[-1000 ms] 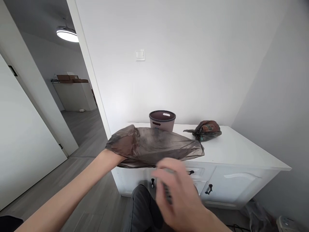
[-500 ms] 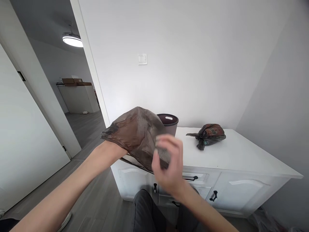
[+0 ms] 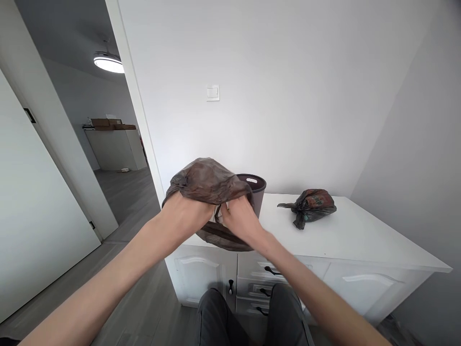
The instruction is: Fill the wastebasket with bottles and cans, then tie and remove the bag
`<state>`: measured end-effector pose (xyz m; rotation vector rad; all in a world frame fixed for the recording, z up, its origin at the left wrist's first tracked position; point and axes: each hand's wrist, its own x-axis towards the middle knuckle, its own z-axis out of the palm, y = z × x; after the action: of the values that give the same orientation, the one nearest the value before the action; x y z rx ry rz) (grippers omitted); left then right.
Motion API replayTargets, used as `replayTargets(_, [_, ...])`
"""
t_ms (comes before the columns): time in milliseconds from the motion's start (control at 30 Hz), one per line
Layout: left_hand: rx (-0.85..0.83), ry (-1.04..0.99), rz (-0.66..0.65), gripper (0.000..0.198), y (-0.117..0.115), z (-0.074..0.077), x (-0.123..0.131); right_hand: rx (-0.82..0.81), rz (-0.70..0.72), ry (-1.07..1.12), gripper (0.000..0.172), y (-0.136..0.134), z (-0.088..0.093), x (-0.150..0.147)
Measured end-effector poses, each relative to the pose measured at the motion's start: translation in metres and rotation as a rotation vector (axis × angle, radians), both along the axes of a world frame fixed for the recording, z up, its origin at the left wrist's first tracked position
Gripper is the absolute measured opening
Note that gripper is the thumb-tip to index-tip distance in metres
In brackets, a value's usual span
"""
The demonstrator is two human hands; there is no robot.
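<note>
A thin, dark see-through plastic bag [image 3: 212, 178] is draped over both hands, its mouth spread toward me. My left hand [image 3: 189, 211] reaches inside the bag from the left, its fingers covered by the plastic. From the right, my right hand [image 3: 237, 214] has also gone into the mouth; its fingertips are mostly hidden. Between the hands hangs a dark twisted strip of plastic. Right behind the bag stands a dark trash bin [image 3: 256, 190] with a handle slot in its rim, partly covered by the bag.
A knotted dark plastic bag [image 3: 315, 205] with reddish contents lies on the white cabinet [image 3: 360, 235]. The cabinet has black handles and stands against the wall below a light switch [image 3: 212, 92]. On the left, a doorway and a white door [image 3: 39, 202] open to another room.
My right hand has moved from outside the bag's right side into its mouth. The bag is now opened wider, with its lower edge hanging beneath both hands.
</note>
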<state>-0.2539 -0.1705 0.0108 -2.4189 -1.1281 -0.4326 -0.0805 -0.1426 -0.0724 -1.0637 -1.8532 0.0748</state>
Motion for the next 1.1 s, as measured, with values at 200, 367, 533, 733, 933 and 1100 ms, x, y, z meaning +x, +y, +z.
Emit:
replayTargets(200, [0.044, 0.010, 0.430, 0.037, -0.021, 0.035, 0.018, 0.164, -0.225, -0.202, 0.035, 0.030, 0.067, 0.041])
replayTargets(367, [0.145, 0.047, 0.418, 0.064, -0.021, 0.045, 0.024, 0.400, -0.285, -0.227, 0.054, 0.026, 0.108, 0.069])
replayTargets(533, [0.172, 0.030, 0.352, 0.064, -0.005, 0.044, 0.030, 0.480, -0.280, -0.246, 0.057, 0.020, 0.122, 0.084])
replayTargets(733, [0.188, 0.069, 0.157, 0.053, 0.017, 0.008, 0.040, 0.487, -0.160, -0.352, 0.048, 0.018, 0.095, 0.103])
replayTargets(933, [0.002, 0.153, -0.110, 0.042, 0.050, -0.047, 0.052, 0.085, -0.079, -0.466, 0.040, 0.032, 0.042, 0.123])
replayTargets(1100, [-0.333, 0.058, -0.107, 0.052, 0.090, -0.049, 0.054, -0.088, 0.014, -0.164, 0.019, 0.067, 0.022, 0.128])
